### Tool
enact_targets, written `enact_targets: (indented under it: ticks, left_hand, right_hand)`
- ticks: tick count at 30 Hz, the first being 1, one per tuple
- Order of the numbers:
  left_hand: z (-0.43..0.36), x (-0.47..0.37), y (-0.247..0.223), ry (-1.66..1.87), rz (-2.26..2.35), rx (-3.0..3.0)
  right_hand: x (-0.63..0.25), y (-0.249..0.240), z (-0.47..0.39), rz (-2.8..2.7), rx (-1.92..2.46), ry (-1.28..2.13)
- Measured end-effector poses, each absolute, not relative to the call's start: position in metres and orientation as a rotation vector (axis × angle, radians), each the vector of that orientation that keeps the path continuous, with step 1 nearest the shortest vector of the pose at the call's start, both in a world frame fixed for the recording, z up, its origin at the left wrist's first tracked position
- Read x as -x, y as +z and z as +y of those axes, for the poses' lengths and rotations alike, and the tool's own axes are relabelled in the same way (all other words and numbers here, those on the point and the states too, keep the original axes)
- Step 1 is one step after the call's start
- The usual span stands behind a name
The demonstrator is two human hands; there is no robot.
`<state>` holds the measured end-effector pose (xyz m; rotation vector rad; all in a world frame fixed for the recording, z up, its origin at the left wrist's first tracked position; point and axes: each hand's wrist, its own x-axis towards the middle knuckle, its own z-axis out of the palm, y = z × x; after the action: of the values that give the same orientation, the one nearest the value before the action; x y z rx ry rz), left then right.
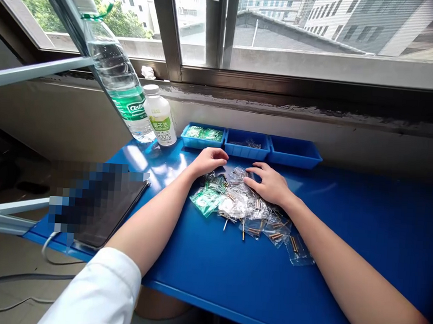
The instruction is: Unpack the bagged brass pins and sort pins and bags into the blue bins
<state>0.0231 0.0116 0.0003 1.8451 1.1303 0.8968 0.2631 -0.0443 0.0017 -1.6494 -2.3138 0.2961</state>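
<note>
Blue tabletop [359, 224] by a window. 3 blue bins in a row along the far side: left bin [202, 143] with green-tinted packets, middle bin [247, 152] with small dark metal pieces, right bin [296, 160] beside it. Far left, a large Cestbon water bottle [115, 72] and, just beside it, a white-capped coconut-water bottle [161, 120]. Left side: dark tablet-like device [112, 219], pale cable [47, 252] at its near end. The left forearm lies between device and heap.

Heap of clear plastic packets [238, 202] mid-table, on the near side of the bins; green packets [207, 200] at its left. Heap's long axis runs from far left to near right, ending at a separate-looking packet [299, 251] by the right forearm. Brass-coloured rods in that packet point far left to near right; 1 brass-tipped rod [243, 230] at the near edge points toward the near side.

Left hand [209, 161] at the heap's far left edge, fingers curled; cannot tell whether they pinch anything. Right hand [268, 184] over the far right edge, fingers spread, thumb apart.

Packets under both hands partly hidden; device largely pixelated; rods in mid-heap blurred by glare; right elbow at the frame edge.
</note>
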Motion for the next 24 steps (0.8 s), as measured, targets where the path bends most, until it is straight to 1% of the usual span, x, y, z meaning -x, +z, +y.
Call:
enact_targets:
  ticks: [3, 5, 7, 9, 13, 17, 20, 24]
  left_hand:
    - [0.008, -0.029, 0.007, 0.908, 1.347, -2.005]
    - [0.001, -0.034, 0.017, 0.925, 1.715, -2.119]
    - [-0.011, -0.036, 0.029, 0.81, 2.149, -2.065]
    - [-0.03, -0.034, 0.04, 0.638, 2.346, -1.989]
    - [-0.084, -0.01, 0.054, 0.408, 2.532, -1.829]
    - [-0.129, 0.025, 0.05, 0.248, 2.615, -1.684]
    - [-0.14, 0.042, 0.041, 0.175, 2.647, -1.59]
    - [-0.136, 0.045, 0.036, 0.23, 2.609, -1.644]
  right_hand:
    - [-0.264, 0.0, -0.045, -2.292, 1.62, 0.284]
    - [-0.264, -0.001, -0.045, -2.276, 1.611, 0.28]
    - [-0.265, -0.002, -0.045, -2.267, 1.601, 0.285]
    - [-0.265, -0.002, -0.045, -2.261, 1.586, 0.291]
    - [-0.265, -0.002, -0.045, -2.252, 1.567, 0.299]
    - [-0.265, -0.002, -0.046, -2.26, 1.561, 0.313]
    - [-0.265, -0.002, -0.047, -2.259, 1.56, 0.314]
    - [-0.265, -0.001, -0.047, -2.259, 1.561, 0.308]
